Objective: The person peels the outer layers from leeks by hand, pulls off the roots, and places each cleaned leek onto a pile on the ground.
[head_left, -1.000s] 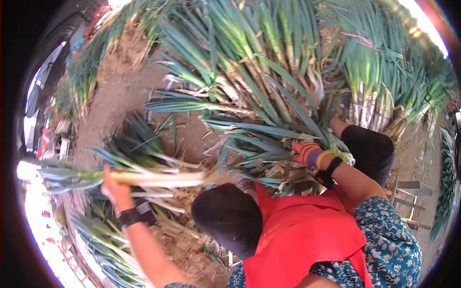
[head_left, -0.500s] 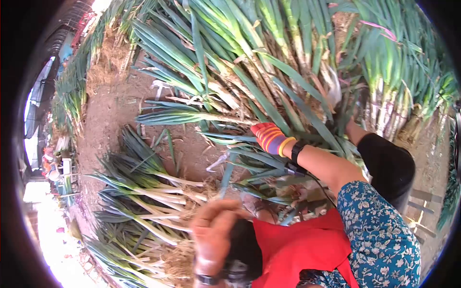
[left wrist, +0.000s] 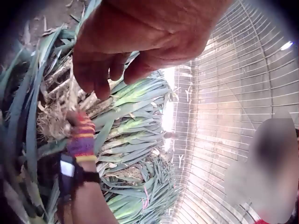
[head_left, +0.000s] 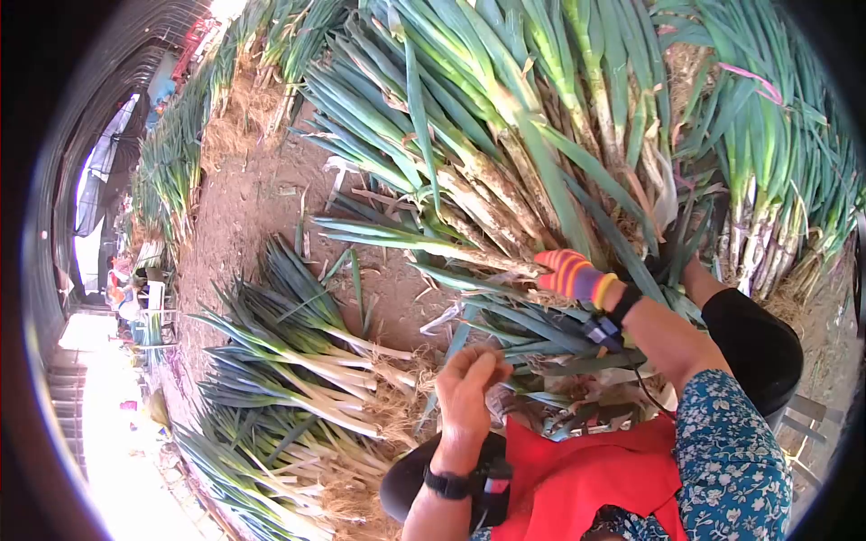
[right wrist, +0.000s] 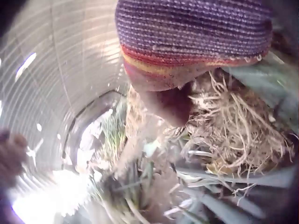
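Observation:
My right hand [head_left: 577, 275], in a striped knit glove with bare fingertips, grips the root end of an unpeeled green onion [head_left: 424, 242]. Its leaves point left, and it lies along the front of a large heap of green onions [head_left: 487, 180] with brown, dirty stalks. Pale tangled roots [right wrist: 233, 121] show close below the glove in the right wrist view. My bare left hand [head_left: 467, 389] hovers over my lap, fingers loosely bent and holding nothing. In the left wrist view its fingers [left wrist: 100, 70] hang above the gloved hand.
Cleaned green onions [head_left: 316, 379] with white shafts lie piled on the left. Stripped leaves [head_left: 532, 325] cover the ground before me. More bundles [head_left: 767, 180] stand at the right, one with a pink tie. A low stool [head_left: 807, 424] sits at far right.
My left hand has let go of a white-shafted green onion at the left pile and come back toward my lap. My right hand has moved from the loose leaves to an unpeeled onion's root end.

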Available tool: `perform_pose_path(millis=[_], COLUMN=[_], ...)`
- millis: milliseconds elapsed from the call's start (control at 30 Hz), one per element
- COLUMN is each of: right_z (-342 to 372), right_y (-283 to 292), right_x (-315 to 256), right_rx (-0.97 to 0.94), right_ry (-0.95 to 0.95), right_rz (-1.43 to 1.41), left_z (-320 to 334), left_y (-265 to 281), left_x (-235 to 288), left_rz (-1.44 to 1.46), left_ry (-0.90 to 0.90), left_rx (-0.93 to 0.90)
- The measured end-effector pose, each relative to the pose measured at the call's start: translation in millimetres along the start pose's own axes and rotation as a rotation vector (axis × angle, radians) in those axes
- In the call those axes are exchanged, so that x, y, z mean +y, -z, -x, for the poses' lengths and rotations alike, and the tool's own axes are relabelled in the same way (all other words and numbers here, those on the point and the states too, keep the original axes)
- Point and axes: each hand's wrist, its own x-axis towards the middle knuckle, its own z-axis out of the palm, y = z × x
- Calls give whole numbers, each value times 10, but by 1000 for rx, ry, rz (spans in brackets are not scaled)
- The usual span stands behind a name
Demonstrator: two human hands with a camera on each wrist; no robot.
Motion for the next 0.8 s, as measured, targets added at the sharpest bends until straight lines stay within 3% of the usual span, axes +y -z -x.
perform_pose_path(millis=[67,200,233,300,333,400,433,500,567,633,700,767,800], right_z=[411,1140,1325,1679,1874,2225,2374,2661,2792,2835,2703,2575,2429], right_y=[255,809,869,929,1070,1158,1128,1072,992,833,719,585,473], right_x=[-78,-346,-301,-273,-616,-967,-975,-965,-697,-319,-284,-225,-35], right_rx=[184,216,214,332,231,109,118,36,38,-170,-231,-355,-368], right_ry=[87,158,168,428,283,-18,-20,-295,-282,-198,-151,-93,134], right_rz=[-123,-252,-234,5,-236,-611,-602,-895,-838,-601,-464,-189,-136], left_z=[-74,-411,-482,-510,-549,-655,-679,-777,-762,-665,-180,81,192], left_y=[1,27,-8,-212,-303,-379,-426,-383,-382,-411,-570,-570,-551], left_x=[-104,-478,-529,-487,-449,-415,-426,-512,-502,-480,-223,-92,-45], left_rz=[-5,0,-24,39,82,261,345,565,627,661,583,545,485], left_ry=[-35,-23,23,52,84,147,151,3,-157,-271,-189,-259,-272], left_rx=[2,101,124,210,292,258,280,-53,-259,-459,-213,-269,-292])
